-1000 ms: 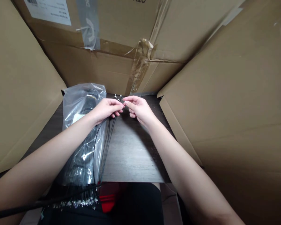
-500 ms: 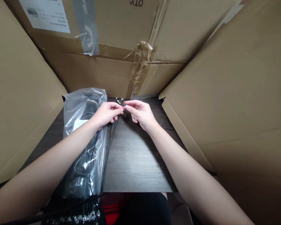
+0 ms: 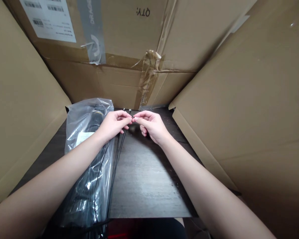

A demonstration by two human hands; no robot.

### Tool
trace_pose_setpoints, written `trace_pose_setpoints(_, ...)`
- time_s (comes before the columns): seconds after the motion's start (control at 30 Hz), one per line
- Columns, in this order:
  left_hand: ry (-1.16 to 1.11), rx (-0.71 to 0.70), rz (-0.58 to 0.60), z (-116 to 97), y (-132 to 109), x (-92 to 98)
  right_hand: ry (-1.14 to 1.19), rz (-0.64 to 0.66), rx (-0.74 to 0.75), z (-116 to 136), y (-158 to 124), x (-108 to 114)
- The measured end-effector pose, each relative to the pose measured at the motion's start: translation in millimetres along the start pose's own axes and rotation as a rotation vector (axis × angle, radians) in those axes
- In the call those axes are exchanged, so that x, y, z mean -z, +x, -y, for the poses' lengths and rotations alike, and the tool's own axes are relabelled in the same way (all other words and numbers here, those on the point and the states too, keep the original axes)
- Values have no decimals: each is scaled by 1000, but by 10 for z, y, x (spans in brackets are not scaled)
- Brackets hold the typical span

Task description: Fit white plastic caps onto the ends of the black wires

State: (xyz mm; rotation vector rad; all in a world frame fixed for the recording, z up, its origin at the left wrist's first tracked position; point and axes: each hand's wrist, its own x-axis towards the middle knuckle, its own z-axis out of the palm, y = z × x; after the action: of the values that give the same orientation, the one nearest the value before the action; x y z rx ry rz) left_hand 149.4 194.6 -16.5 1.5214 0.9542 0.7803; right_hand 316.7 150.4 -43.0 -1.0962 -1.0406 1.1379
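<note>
Near the back of the dark tabletop [image 3: 144, 179], my left hand [image 3: 116, 124] and my right hand [image 3: 151, 125] meet fingertip to fingertip. Both are closed in a pinch on a tiny piece, too small and too covered by the fingers to name. Thin black cables [image 3: 116, 156] run under my left hand, and pale tips [image 3: 130, 110] show just beyond it. One cable curves up towards the left palm, where it is hidden. Beside my left forearm lies a clear plastic bag [image 3: 72, 124] with a black object [image 3: 96, 121] inside, partly covered by the arm.
A large taped cardboard box [image 3: 119, 79] closes off the back. Cardboard panels stand at the left [image 3: 22, 99] and at the right [image 3: 251, 109]. A white label [image 3: 83, 136] shows on the bag. The table's front edge [image 3: 149, 217] lies close to my lap.
The view has tilted up slightly, so everything sits lower. My fingertips stay together, and the reddish bit seen between them earlier is now mostly covered.
</note>
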Motion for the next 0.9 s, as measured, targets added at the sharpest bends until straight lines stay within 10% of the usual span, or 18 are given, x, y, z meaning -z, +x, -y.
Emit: trace_pose_setpoints(0.9,-77,114,43,-48,-43,-11,37,-57,-16,-7,-26,-61)
